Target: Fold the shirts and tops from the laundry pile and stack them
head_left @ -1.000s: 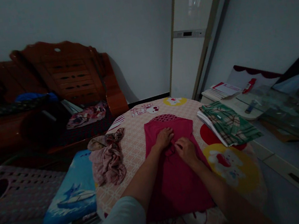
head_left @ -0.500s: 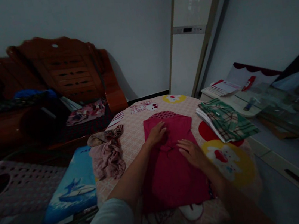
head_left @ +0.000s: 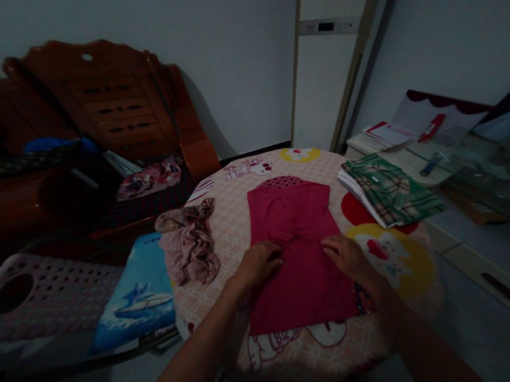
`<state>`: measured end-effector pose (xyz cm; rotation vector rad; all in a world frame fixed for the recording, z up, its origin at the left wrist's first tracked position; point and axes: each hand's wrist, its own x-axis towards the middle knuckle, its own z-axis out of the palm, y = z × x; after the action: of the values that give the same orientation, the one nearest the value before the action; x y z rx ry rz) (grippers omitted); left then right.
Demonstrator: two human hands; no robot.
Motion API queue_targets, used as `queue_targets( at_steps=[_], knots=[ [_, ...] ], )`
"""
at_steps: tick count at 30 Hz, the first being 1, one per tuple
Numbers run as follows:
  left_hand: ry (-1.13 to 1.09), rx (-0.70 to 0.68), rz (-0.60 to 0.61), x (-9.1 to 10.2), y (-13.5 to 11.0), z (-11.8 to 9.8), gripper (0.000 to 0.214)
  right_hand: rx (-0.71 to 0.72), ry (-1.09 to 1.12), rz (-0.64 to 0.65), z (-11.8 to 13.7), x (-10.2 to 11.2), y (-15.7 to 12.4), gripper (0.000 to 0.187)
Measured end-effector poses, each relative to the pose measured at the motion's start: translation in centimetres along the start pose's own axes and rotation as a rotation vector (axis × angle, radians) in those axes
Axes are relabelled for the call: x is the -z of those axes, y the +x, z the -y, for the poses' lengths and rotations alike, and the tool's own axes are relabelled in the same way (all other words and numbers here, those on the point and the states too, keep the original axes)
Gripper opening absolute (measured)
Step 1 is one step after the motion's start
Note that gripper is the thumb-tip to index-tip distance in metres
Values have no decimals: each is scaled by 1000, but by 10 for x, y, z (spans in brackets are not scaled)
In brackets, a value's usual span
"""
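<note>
A dark red garment (head_left: pixel 298 243) lies spread flat on a round table with a pink cartoon-print cloth (head_left: pixel 396 272). My left hand (head_left: pixel 255 263) rests on the garment's left side near its middle, fingers bent down onto the cloth. My right hand (head_left: pixel 348 256) lies on the garment's right side at the same height, fingers curled against the fabric. Whether either hand pinches the cloth is unclear in the dim light.
A crumpled pink-brown cloth (head_left: pixel 190 243) lies at the table's left edge. A folded green plaid garment (head_left: pixel 389 195) sits on the right. A wooden bench (head_left: pixel 94 123) with clothes stands behind, a pink plastic stool (head_left: pixel 34 294) at left, a tall white appliance (head_left: pixel 332 37) at the back.
Both hands have slid from the garment's upper middle back toward me and apart, to its left and right sides. The view has tilted down a little.
</note>
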<state>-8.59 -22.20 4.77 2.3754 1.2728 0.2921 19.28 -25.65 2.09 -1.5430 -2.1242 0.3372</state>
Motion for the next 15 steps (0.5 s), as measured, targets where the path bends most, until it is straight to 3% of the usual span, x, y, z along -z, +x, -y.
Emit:
queue_targets(
  at_steps=[3, 6, 11, 15],
  knots=[
    [55, 9, 13, -6, 3, -3, 27, 23, -118, 100, 1, -6, 0, 30],
    [80, 47, 60, -8, 8, -4, 20, 49, -191, 112, -2, -9, 4, 33],
    [110, 52, 120, -7, 15, -1, 15, 58, -164, 230, -4, 2, 18, 18],
    [72, 14, 113, -7, 17, 2, 17, -21, -114, 308, 2, 12, 30, 20]
  ],
)
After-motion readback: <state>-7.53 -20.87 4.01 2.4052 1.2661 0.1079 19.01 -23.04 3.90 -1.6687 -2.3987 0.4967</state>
